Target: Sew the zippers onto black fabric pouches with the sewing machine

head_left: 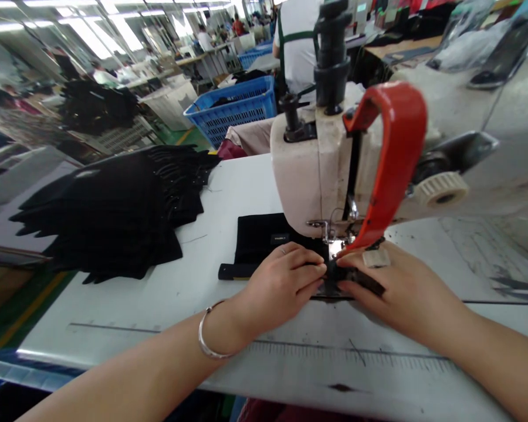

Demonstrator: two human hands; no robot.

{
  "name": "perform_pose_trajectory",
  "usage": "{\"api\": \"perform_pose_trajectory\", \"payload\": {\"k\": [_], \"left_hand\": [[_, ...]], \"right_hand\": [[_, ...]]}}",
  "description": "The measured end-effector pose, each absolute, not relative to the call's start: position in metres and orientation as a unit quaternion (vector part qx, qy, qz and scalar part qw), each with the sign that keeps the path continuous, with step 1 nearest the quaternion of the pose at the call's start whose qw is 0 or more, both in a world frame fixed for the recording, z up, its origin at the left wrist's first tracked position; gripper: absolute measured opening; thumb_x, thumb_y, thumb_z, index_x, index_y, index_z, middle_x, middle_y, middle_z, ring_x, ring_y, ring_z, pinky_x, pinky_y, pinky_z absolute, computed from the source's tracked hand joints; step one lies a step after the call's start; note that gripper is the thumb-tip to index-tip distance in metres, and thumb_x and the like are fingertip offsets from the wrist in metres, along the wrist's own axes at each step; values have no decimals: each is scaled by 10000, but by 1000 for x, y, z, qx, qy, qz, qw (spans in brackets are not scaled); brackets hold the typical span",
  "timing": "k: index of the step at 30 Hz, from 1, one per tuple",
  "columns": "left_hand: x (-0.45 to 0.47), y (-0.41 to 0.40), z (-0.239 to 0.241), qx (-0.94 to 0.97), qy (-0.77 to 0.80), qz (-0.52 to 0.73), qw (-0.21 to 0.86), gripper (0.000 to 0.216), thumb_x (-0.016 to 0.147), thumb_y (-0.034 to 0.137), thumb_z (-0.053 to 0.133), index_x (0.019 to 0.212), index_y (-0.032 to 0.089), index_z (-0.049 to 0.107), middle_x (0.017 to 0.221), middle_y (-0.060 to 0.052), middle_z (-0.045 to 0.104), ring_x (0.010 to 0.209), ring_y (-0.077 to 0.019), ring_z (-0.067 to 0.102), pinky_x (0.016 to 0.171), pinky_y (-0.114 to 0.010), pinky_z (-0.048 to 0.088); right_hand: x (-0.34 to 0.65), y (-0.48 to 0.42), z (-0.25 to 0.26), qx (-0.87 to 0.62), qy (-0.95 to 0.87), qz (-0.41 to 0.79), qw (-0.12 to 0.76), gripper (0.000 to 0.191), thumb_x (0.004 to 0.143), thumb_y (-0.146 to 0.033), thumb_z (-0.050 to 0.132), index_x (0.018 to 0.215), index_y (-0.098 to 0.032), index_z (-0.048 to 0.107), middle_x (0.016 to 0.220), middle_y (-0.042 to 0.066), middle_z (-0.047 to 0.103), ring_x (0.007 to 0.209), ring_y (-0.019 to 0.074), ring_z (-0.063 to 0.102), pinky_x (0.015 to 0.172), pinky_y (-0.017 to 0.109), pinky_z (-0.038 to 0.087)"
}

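Grips near edge of black cloth (256, 237) with left hand (286, 275), at left end of sewing machine (297, 170); straddles dark strip (369, 283) with thumb and forefinger of right hand (393, 281), cannot tell whether gripping.

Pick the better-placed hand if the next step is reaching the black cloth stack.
Left, likely: the left hand is nearer the stack; the right hand is farther, by the lower end of the red bar.
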State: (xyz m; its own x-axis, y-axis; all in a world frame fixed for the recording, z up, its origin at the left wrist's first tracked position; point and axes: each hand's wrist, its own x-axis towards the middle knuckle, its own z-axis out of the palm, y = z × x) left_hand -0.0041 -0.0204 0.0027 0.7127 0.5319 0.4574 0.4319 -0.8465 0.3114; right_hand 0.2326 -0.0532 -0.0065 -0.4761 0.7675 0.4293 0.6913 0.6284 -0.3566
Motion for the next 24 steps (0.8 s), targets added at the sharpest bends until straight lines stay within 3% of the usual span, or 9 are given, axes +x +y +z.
{"api": "perform_pose_trajectory", "payload": {"k": [11, 24], "left_hand": [[2, -19, -1, 915, 276, 277, 100, 91, 965, 148, 590, 1038, 155, 644, 1056, -66, 738, 992, -175, 697, 941, -351, 591], [-2, -20, 3, 914, 256, 293, 115, 127, 964, 145, 610, 1009, 157, 729, 1058, -49, 772, 985, -156, 710, 937, -327, 582]], "right_hand": [[227, -51, -12, -443, -845, 101, 280, 147, 914, -137, 607, 992, -222, 700, 982, 37, 730, 911, 236, 647, 752, 366, 527], [226, -54, -12, -425, -852, 89, 293, 156, 987, -208, 548, 975, -209, 703, 949, 31, 737, 900, 239, 669, 768, 374, 544]]}}
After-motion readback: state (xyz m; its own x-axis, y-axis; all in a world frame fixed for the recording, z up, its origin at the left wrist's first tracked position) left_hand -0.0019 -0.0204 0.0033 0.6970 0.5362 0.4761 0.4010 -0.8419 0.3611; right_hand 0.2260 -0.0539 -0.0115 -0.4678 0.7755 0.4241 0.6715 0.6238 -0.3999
